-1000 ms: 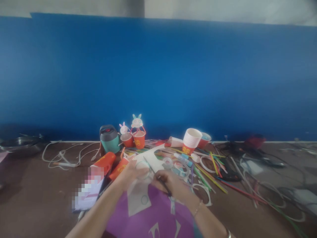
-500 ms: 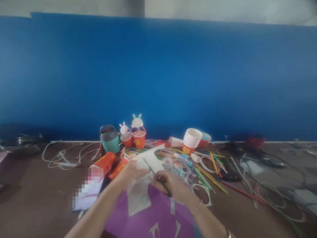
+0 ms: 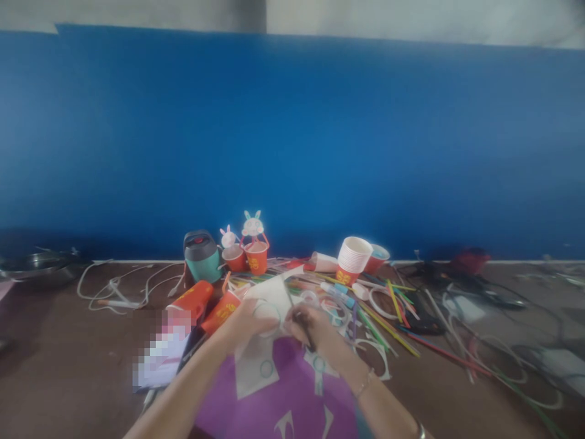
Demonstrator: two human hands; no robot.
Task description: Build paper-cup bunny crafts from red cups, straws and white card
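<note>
My left hand [image 3: 244, 320] holds a white sheet of paper [image 3: 272, 294] with a drawn circle, its fingers closed on the left edge. My right hand [image 3: 311, 326] is closed on a dark cutting tool [image 3: 302, 320], which looks like scissors; its blade points up along the sheet's right side. Below lies a purple sheet [image 3: 256, 411]. On it rest a white piece with a small circle [image 3: 256, 369], another circled white piece [image 3: 319, 366] under my right hand, and white scraps [image 3: 286, 424].
Red paper cups, a stack of white-rimmed cups [image 3: 354, 255], two rabbit figures and a teal bottle [image 3: 203, 259] stand at the back. Coloured sticks [image 3: 388, 329], tape rolls and paper rings lie to the right. White cables [image 3: 114, 292] are at the left, a phone-like device [image 3: 159, 366] nearer.
The tool has turned from leaning left to more upright, at the paper's right side. My left hand and the circled paper have shifted slightly. More of the white piece below my right hand shows.
</note>
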